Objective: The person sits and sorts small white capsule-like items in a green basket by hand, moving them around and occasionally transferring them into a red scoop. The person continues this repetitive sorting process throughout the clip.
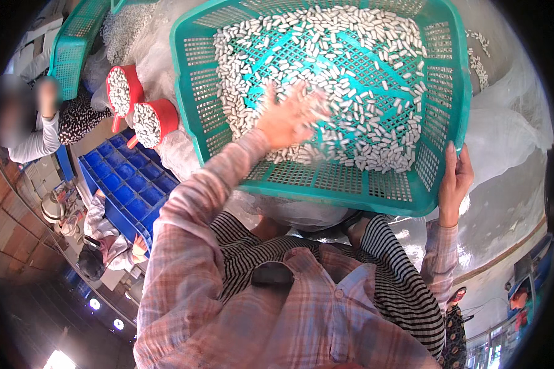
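Observation:
A large green plastic basket with a lattice bottom and slotted walls lies before me. Many small white capsule-shaped pieces are spread over its floor, thickest along the sides, with bare lattice in places. Reaching into it, my left hand hovers over or touches the pieces; its fingers are spread and blurred by motion. A few pieces near that hand are smeared too. My right hand grips the basket's right rim near its front corner, thumb and fingers on the edge.
To the left stand two red scoops full of similar white pieces, beside a blue compartment tray. Another green basket is at the upper left. Clear plastic sheeting lies around. Co-workers sit on the left.

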`<state>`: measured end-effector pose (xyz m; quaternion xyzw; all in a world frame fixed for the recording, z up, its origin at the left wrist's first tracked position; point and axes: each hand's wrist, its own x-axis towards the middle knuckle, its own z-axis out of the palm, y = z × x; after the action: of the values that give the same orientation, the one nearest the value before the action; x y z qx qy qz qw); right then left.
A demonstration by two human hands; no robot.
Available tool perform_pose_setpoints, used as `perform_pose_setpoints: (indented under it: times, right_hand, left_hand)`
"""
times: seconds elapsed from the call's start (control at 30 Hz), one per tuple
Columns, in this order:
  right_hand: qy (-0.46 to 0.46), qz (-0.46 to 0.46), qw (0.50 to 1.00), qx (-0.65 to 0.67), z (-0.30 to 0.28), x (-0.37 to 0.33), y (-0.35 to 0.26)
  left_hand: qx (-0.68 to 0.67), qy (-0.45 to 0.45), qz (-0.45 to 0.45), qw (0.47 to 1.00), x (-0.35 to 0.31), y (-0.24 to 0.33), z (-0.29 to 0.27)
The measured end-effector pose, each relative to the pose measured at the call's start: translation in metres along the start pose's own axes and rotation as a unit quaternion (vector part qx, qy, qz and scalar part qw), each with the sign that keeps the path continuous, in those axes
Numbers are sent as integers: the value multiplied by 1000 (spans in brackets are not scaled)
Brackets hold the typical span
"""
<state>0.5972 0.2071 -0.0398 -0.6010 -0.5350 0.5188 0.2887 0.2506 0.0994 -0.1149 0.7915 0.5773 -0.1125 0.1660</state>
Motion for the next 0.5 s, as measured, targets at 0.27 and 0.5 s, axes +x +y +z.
perform_pose_setpoints:
  times: [0.27, 0.5]
  right_hand:
    - [-4, -5, 999, 36, 8, 6, -9]
    - [14, -25, 999, 31, 8, 5, -3]
  left_hand:
    - [-134, 335, -236, 902, 127, -1, -27]
    - [-195, 160, 116, 961, 61, 113, -11]
